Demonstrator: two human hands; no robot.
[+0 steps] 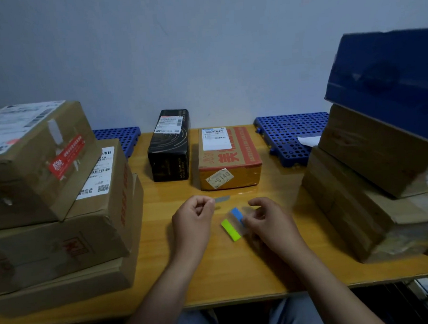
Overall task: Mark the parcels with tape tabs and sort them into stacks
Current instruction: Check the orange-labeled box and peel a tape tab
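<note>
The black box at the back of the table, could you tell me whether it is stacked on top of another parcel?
No, the black box stands alone on the wooden table, beside the orange-taped carton.

The table (275, 265) looks like smooth, varnished wood with a faint sheen. On the left, the stack of parcels (62, 219) is matt brown cardboard with white paper labels and strips of glossy clear tape. The far black box (169, 149) has a slightly glossy printed finish; the orange-printed carton (229, 158) beside it is cardboard, its near face shiny with tape. The blue perforated mats (288, 135) look like hard plastic. On the right, the dark blue parcel (387, 78) is wrapped in glossy film. The tab strip (233, 222) looks like thin clear plastic with matt green and blue ends.
</note>
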